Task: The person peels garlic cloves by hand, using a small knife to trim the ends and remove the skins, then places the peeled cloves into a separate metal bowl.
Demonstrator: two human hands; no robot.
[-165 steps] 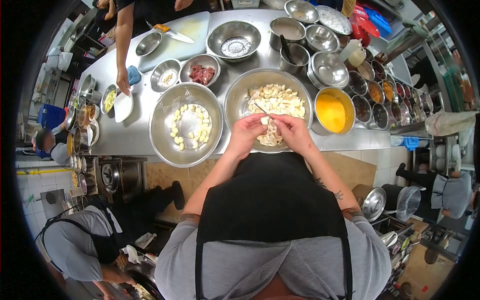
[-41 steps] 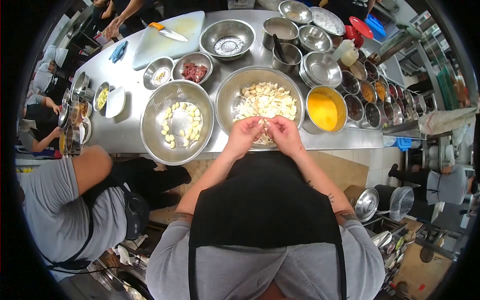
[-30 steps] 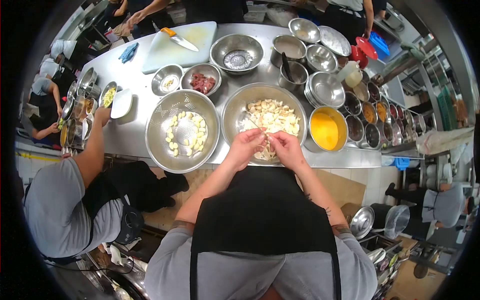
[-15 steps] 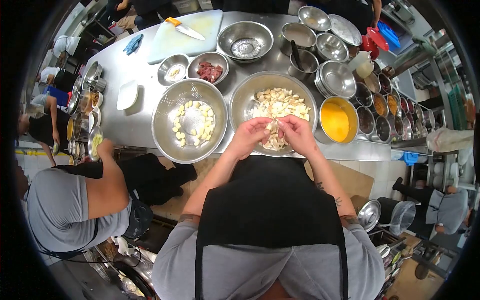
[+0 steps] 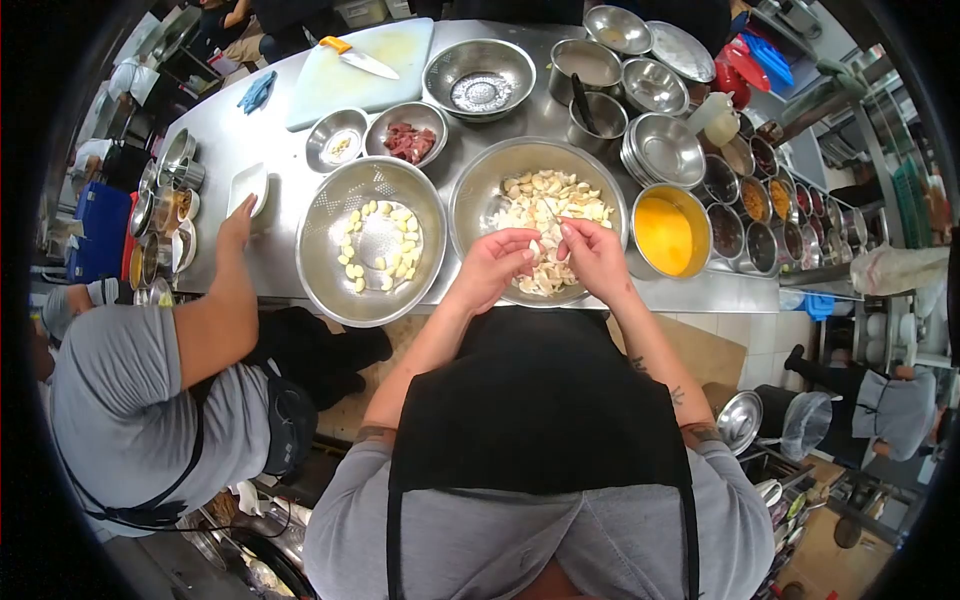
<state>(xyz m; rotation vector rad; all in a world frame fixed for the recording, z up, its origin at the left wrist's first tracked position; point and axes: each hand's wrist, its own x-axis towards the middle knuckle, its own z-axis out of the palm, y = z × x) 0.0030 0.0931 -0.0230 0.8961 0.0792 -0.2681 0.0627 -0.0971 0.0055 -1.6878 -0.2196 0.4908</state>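
A large steel bowl (image 5: 462, 190) heaped with garlic cloves (image 5: 570, 195) and papery skins is in front of me. My left hand (image 5: 497, 268) is over its near side, closed on a pale garlic clove (image 5: 534, 246) between thumb and fingertips. Just to the right, a little apart from it, my right hand (image 5: 596, 258) is pinched; I cannot make out what is between its fingertips. Left of this bowl stands a perforated steel colander (image 5: 318, 270) with peeled garlic cloves (image 5: 408, 242) scattered around its bottom.
A pot of orange-yellow liquid (image 5: 672, 235) stands close by my right hand. Behind are a bowl of raw meat (image 5: 410, 142), another colander (image 5: 480, 78) and a knife (image 5: 365, 62) on a cutting board (image 5: 310, 95). At left, a co-worker's hand (image 5: 240, 210) reaches to a white dish (image 5: 250, 180).
My hands have drawn slightly apart, and the clove now shows in my left fingers. The co-worker at left has moved a hand from a dish of food to the white dish.
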